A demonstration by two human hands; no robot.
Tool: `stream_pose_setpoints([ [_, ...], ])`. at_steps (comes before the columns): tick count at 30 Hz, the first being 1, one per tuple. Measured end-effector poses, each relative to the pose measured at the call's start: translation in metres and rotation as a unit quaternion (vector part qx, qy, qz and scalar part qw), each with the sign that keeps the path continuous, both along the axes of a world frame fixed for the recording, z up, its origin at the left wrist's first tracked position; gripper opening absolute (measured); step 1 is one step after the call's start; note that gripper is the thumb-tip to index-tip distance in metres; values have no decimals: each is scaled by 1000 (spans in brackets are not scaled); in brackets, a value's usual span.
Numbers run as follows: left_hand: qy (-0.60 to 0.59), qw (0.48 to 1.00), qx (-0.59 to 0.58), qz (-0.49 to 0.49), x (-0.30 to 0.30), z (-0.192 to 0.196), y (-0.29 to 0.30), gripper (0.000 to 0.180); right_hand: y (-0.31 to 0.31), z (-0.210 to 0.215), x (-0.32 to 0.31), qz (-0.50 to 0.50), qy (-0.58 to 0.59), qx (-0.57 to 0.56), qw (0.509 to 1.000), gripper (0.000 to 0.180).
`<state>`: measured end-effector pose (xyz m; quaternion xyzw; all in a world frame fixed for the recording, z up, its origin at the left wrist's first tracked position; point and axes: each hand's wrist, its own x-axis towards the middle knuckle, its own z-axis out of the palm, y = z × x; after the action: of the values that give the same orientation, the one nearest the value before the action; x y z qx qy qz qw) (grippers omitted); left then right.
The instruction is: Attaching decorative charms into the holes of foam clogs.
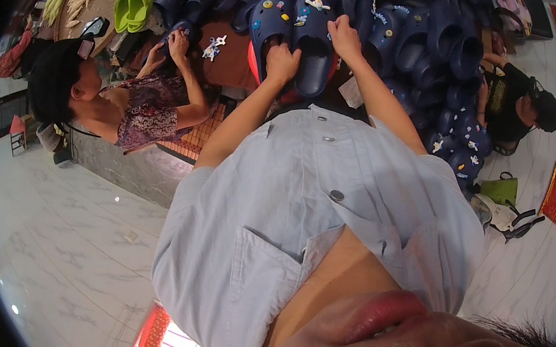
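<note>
A pair of navy foam clogs with small coloured charms lies in front of me, toes pointing away. My left hand [283, 63], fingers curled closed, grips the left clog [270, 20] at its heel end. With closed fingers my right hand [345, 36] pinches the outer side of the right clog [309, 51]; its fingertips are partly hidden, so I cannot see whether a small piece is between them. Something red and rounded [255, 62] shows beneath the pair. Left of the clogs, white figure-shaped charms [214, 47] rest on the brown tabletop [230, 69].
A large heap of navy clogs [412, 30] covers the right side. At left, a person [149, 109] handles a dark clog [183, 30]; another person [518, 104] is beyond the heap. Lime-green clogs [134, 9] lie at the far left. A white tag [351, 92] hangs near my right forearm.
</note>
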<state>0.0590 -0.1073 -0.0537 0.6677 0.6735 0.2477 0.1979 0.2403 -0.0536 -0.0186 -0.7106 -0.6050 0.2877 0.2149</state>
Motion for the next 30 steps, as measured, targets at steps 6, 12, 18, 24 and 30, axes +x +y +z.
stream_pose_setpoints([
  [6,-15,1000,-2,-9,2,3,0,42,3,-7,3,37,5,106,994,28],
  [12,-3,999,42,15,1,-2,2,40,-1,-30,27,-30,367,41,929,20],
  [18,-26,1000,-3,9,4,6,4,45,-30,-88,67,-163,667,-76,723,25],
  [24,33,996,45,-73,-9,-22,9,45,-5,-67,70,-187,648,-118,729,38],
  [30,-10,999,32,21,3,4,5,42,56,-22,24,-15,224,54,973,56],
])
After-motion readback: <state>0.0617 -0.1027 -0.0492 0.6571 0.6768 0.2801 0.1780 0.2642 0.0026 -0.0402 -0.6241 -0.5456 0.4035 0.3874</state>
